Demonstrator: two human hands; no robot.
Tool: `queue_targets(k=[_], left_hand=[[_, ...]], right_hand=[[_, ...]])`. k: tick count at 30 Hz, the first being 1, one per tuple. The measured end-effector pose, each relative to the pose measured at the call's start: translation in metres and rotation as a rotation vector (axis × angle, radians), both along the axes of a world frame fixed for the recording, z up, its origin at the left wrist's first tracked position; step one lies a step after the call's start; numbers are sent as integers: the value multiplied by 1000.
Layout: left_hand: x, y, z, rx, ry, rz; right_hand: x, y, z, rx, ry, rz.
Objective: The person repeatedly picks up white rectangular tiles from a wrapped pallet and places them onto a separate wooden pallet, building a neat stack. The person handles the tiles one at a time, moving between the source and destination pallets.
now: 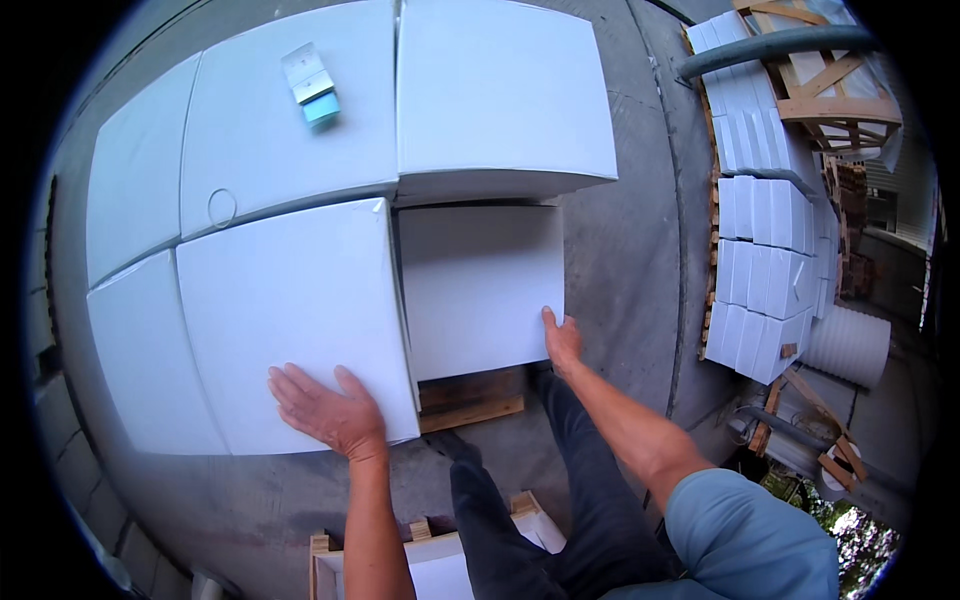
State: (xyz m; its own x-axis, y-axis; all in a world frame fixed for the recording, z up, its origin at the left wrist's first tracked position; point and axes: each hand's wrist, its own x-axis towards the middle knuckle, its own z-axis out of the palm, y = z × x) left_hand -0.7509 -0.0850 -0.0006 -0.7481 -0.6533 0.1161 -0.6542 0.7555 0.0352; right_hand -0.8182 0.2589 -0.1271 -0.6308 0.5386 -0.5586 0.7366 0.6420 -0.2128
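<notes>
Large white boxes stand together in two rows on a pallet. My left hand lies flat on the top of the near middle box, its fingers spread. To the right of it sits a lower white box, its top well below its neighbours. My right hand grips this lower box at its right edge, with the thumb on top and most of the fingers hidden down the side. Bare wooden boards of the pallet show at the lower box's near side.
On the far middle box lie a small silver-and-teal pack and a thin ring. At the right, white boxes are stacked on pallets beside wooden crating and a pale ribbed roll. A wooden-framed crate stands by my legs.
</notes>
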Motion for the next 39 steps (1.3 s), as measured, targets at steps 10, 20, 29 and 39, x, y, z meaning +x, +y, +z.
queue_targets(k=[10, 20, 29, 39], left_hand=[[-2, 4, -5, -51, 45, -43], [2, 6, -8, -72, 53, -45], [8, 4, -12, -75, 93, -50], [53, 68, 14, 228, 566, -20]], right_hand=[[-182, 0, 6, 108, 592, 1129], [-199, -13, 2, 142, 233, 1032], [-74, 93, -1, 161, 145, 794], [-120, 104, 0, -409, -297, 743]])
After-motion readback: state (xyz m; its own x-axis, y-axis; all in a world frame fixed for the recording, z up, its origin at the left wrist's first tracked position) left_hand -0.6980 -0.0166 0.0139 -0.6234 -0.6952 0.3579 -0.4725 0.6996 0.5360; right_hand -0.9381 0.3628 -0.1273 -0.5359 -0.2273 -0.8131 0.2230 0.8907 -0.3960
